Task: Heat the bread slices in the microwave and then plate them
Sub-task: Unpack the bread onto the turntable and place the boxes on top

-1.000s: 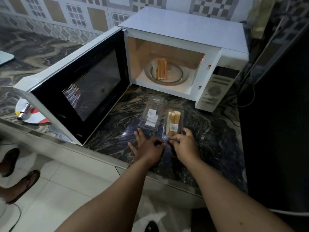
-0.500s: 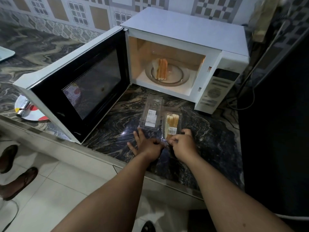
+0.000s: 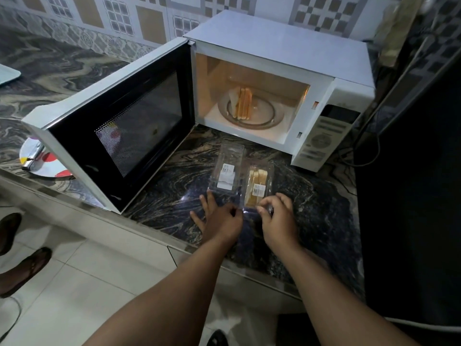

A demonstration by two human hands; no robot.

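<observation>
Two hands work at the near edge of a dark marbled counter (image 3: 311, 208), in front of a white microwave (image 3: 274, 46) whose door (image 3: 119, 128) stands swung wide to the left. Inside the lit cavity, bread slices (image 3: 244, 103) stand on edge on the glass turntable (image 3: 262, 113), left of its centre. On the counter just before the oven lie two clear plastic packs side by side, touching or nearly so: the left pack (image 3: 228, 168) looks empty apart from its white labels; the right pack (image 3: 258, 186) holds more bread slices (image 3: 259, 176) standing on edge under a small label. Left hand (image 3: 219, 218): outer fingers spread flat on the counter just below the left pack, thumb and forefinger curled in toward the near end of the right pack; actual contact with the plastic cannot be made out. Right hand (image 3: 277, 216): fingers curled, pinching the near end of the right pack. Left of the door, partly hidden by it, a white plate (image 3: 50, 168) with coloured spots sits on the counter, with something shiny metal (image 3: 33, 156) lying across it.
</observation>
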